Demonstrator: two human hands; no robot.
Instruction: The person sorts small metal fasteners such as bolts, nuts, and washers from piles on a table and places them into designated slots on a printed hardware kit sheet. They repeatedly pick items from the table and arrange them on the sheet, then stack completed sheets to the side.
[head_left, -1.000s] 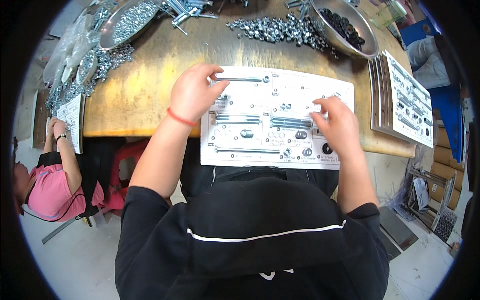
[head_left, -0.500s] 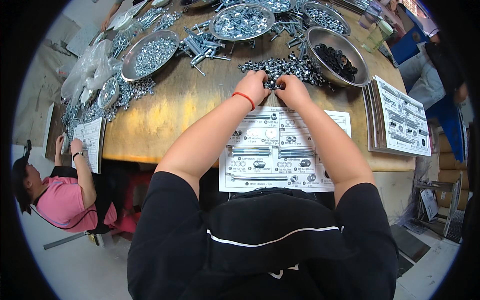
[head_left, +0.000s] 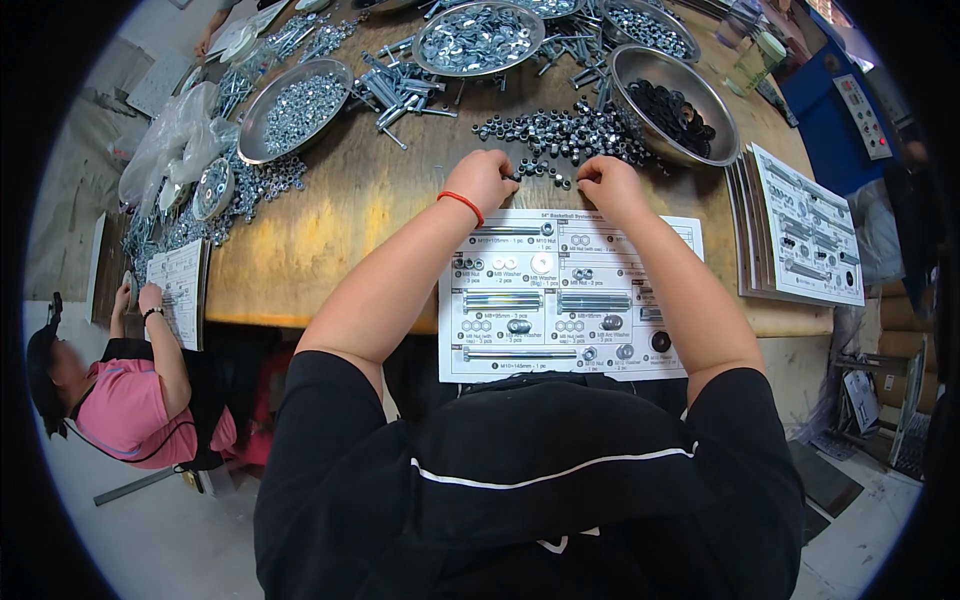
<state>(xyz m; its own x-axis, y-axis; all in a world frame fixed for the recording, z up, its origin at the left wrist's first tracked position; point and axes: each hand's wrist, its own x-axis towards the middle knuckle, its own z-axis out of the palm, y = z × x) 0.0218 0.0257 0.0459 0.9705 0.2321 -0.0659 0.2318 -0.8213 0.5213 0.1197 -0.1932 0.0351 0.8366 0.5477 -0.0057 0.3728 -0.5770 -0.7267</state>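
Observation:
A pile of dark and silvery nuts (head_left: pixel 575 132) lies on the wooden table in front of me, and a few loose nuts (head_left: pixel 545 172) are scattered at its near side. At the left of these, my left hand (head_left: pixel 483 182) has its fingers pinched together, with a dark nut at the fingertips. My right hand (head_left: pixel 610 186) is closed to their right, thumb and fingers together; whatever it holds is too small to make out. Under my forearms a white sheet (head_left: pixel 550 345) with pictures of bolts, nuts and washers overhangs the table's near edge.
A steel bowl of black washers (head_left: pixel 722 95) stands right of the pile. Beyond are dishes of washers (head_left: pixel 478 70) and small parts (head_left: pixel 262 140), with loose bolts (head_left: pixel 400 90) between them. Stacked printed boards (head_left: pixel 800 250) stand at right. A co-worker in pink (head_left: pixel 130 405) sits at left.
My hands have moved apart, the left one leftward and the right one rightward, away from the pile. Several loose nuts now show between them.

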